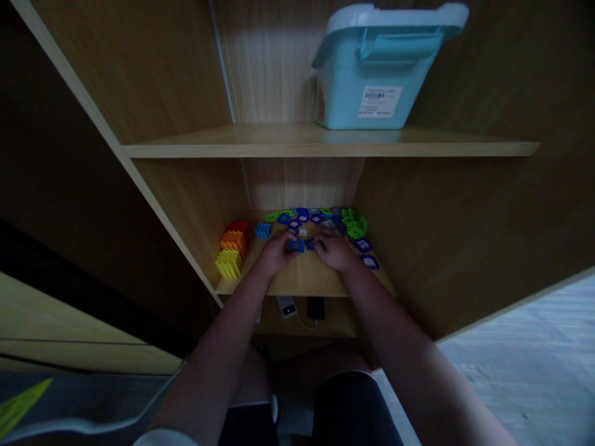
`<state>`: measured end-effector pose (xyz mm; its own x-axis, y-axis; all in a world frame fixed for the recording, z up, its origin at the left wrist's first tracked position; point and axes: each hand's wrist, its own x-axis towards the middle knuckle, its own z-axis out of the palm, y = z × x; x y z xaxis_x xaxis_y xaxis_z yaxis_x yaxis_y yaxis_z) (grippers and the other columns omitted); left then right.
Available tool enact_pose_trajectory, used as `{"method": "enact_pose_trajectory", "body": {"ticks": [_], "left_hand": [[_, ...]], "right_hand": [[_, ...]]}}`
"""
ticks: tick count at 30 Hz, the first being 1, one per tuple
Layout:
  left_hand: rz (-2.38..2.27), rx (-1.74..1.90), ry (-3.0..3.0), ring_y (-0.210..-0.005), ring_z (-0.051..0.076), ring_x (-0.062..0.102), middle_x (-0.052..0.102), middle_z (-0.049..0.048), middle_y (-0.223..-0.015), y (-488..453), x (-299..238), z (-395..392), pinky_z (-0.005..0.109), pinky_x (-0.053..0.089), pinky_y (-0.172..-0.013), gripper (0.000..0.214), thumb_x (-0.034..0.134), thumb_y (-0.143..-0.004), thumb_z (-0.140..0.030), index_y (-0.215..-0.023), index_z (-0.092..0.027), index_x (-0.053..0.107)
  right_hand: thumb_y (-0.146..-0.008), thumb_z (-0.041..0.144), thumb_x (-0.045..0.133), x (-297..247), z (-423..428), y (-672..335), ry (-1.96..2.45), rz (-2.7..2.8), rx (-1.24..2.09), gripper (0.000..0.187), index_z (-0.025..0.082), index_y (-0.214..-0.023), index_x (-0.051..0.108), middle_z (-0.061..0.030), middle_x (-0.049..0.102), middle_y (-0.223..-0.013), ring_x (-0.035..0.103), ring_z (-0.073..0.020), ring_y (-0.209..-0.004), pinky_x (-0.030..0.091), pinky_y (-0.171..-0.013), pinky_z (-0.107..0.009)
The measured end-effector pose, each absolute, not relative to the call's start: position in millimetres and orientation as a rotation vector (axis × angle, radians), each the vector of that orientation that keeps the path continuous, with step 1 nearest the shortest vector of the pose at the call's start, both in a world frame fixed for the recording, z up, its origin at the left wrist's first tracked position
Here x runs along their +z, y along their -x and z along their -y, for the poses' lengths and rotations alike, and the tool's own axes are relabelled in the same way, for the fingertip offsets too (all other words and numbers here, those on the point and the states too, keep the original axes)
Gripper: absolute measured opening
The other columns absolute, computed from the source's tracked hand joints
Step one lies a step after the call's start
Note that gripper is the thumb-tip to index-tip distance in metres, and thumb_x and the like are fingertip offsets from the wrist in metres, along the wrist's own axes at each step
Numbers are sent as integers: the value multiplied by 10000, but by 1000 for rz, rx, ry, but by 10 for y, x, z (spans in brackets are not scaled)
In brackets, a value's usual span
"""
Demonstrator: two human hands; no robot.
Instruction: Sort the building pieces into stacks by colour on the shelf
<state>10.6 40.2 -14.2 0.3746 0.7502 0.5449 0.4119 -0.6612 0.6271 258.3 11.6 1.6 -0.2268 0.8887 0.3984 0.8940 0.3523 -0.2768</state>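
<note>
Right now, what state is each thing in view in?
Left hand: holding a blue piece
Right hand: holding another blue piece
Yellow pieces: stacked
Orange pieces: stacked
Red pieces: stacked
Blue stack: standing, apart from those stacks
Green pieces: heaped
Purple pieces: spread out
Bin: upright; lidded or not, unclear
White device: lying flat
Black device: lying flat

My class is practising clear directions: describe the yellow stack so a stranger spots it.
From the blue box, go one shelf down. Left of the left hand, a row runs forward: red stack, orange stack, yellow stack. The yellow stack is nearest the shelf's front edge and the only yellow one in that row.
</note>
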Motion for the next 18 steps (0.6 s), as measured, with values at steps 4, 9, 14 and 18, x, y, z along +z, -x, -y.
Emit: {"method": "enact_pose_trajectory", "body": {"ticks": [4, 9, 14, 18], "left_hand": [[-993, 1207, -2212, -1069, 260, 690, 692, 53, -1131, -101, -134, -394, 435, 570, -984, 374, 845, -752, -125, -1081, -246, 715], [-1014, 1247, -2138, -974, 209, 673, 683, 39, -1049, -105, -130, -375, 373, 574, -928, 288, 803, -820, -137, -1072, -238, 710], [-1075, 1292, -2121, -973, 198, 674, 695, 51, -1040, -105, -75, -343, 355, 579, -934, 332, 764, -904, -164, -1226, -243, 752], [-1085, 1322, -2110, -1078, 233, 704, 724, 92, -1158, -103, -59, -349, 404, 583, -1018, 262, 759, -933, -200, -1189, -237, 802]], "right_hand": [[-916, 249, 710, -44, -94, -2629, 1457, 2127, 3, 201, 261, -1094, 802, -83, 772, -1303, 630, -343, -1280, 458, -1096, -512], [-875, 193, 732, -123, -154, -2640, 1291, 2149, 53, 193, 277, -1040, 784, -54, 819, -1139, 701, -299, -1183, 478, -1132, -493], [-851, 199, 765, -100, -161, -2634, 1261, 2188, 70, 205, 275, -1041, 775, -51, 813, -1144, 707, -291, -1185, 471, -1146, -492], [-885, 262, 781, -80, -154, -2640, 1257, 2194, 93, 168, 275, -1051, 763, -53, 808, -1123, 703, -299, -1172, 482, -1117, -483]]}}
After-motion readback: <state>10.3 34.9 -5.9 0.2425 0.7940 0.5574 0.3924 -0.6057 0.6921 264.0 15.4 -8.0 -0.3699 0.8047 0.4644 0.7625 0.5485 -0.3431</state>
